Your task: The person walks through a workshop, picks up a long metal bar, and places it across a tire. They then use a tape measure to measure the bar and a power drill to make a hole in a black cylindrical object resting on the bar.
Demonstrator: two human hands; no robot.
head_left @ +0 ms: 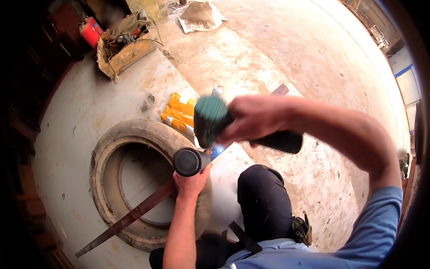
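My right hand (251, 119) is wrapped round the grip of a green-and-black cordless drill (211, 114), blurred by motion, whose black battery end (282, 141) points right. Just below the drill's front, my left hand (193, 181) closes round a black cylindrical handle (187, 161), seen nearly end-on; I cannot tell how it joins the drill. A bluish glow falls on a long reddish-brown bar (143, 206) beneath the drill. This bar slants across a worn tyre (105, 179) lying flat on the floor. My hands hide the bar's middle and the drill's tip.
Beyond the tyre lies an orange-and-white plastic package (179, 110). Farther left stand a yellowish open box (130, 54) of tools and cables and a red container (91, 31). A grey-brown heap on a white sheet (201, 18) sits at the far side. My bent knee (264, 193) is close by.
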